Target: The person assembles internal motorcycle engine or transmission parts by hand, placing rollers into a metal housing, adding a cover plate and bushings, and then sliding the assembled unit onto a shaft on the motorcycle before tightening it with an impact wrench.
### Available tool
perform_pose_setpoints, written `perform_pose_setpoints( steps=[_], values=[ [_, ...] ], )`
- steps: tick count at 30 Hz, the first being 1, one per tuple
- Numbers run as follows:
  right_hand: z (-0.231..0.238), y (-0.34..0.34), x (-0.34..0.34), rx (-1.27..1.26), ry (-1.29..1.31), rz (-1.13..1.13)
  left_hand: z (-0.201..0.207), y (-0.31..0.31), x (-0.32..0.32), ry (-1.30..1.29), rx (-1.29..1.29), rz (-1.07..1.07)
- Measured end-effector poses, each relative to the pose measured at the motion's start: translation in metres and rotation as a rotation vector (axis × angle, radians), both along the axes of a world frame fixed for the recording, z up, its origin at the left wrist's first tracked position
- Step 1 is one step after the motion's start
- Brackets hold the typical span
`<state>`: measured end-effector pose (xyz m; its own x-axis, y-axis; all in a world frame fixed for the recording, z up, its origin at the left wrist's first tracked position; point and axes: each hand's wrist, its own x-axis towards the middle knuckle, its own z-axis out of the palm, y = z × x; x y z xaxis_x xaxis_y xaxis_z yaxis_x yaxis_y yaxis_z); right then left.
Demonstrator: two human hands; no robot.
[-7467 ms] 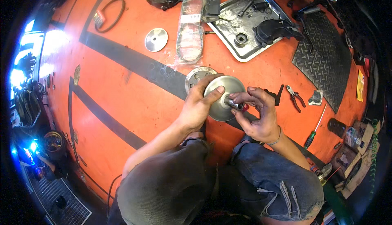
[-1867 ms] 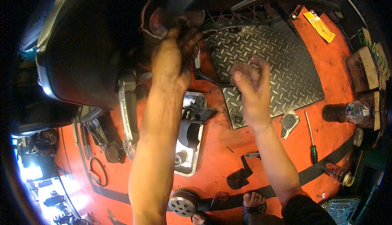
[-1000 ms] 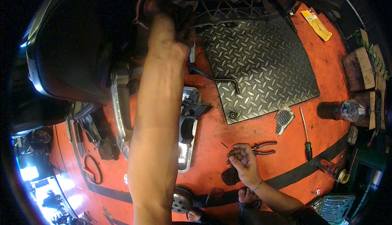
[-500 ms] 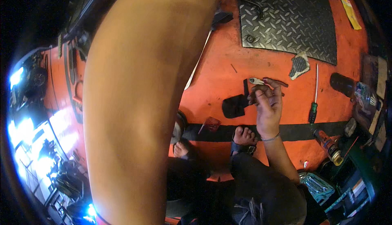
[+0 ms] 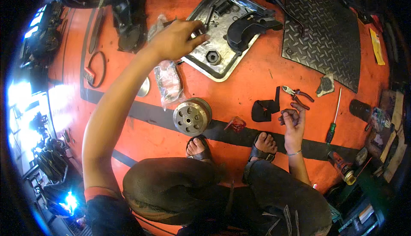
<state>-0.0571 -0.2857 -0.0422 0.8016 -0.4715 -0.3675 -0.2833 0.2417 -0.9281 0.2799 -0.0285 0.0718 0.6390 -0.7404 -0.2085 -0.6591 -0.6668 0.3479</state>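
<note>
My left hand [image 5: 175, 40] reaches over the left edge of a shallow metal tray [image 5: 218, 74]. Its thumb and fingers curl around a small dark metallic part that I cannot make out. In the tray lie a black curved plastic cover [image 5: 244, 32], a large nut [image 5: 212, 57], a coil spring [image 5: 223, 7] and several small pieces. My right hand [image 5: 293, 127] hovers low beside a folded black strap [image 5: 263, 110], fingers bent inward; anything in them is hidden. Just beyond it, red-handled pliers [image 5: 298, 96] lie on the orange floor.
A round metal clutch drum [image 5: 189, 118] sits before my left foot, near a clear plastic bag [image 5: 168, 82]. Checker-plate metal [image 5: 321, 30] lies far right. A green-handled screwdriver [image 5: 331, 131], spray can [image 5: 342, 166] and rag [image 5: 325, 85] are on the right. A small red packet [image 5: 236, 124] lies between.
My left arm, which filled the view's left half, has come down to the tray. The view has shifted, bringing tray and drum into sight. My right hand now sits apart from the pliers.
</note>
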Motion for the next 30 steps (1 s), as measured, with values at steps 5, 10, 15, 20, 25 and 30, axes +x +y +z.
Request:
perform_pose_setpoints(
  steps=[5,10,15,20,25,30],
  values=[
    [0.006,0.021,0.009,-0.139,0.042,0.179,-0.074,0.075,-0.011,0.045,0.051,0.24],
    [0.033,0.047,-0.003,-0.113,0.088,0.331,-0.127,0.057,-0.035,0.098,-0.175,0.374],
    [0.057,0.067,-0.038,-0.151,0.159,0.473,-0.16,0.0,-0.013,-0.006,-0.401,0.365],
    [0.078,0.063,-0.074,-0.269,0.185,0.497,-0.187,-0.065,0.042,0.023,-0.377,0.447],
    [0.091,0.058,-0.097,-0.214,0.287,0.364,-0.193,-0.1,0.062,0.056,-0.266,0.561],
    [0.135,0.035,-0.081,-0.282,0.372,0.474,-0.181,-0.108,0.076,0.026,-0.065,0.443]
  ],
)
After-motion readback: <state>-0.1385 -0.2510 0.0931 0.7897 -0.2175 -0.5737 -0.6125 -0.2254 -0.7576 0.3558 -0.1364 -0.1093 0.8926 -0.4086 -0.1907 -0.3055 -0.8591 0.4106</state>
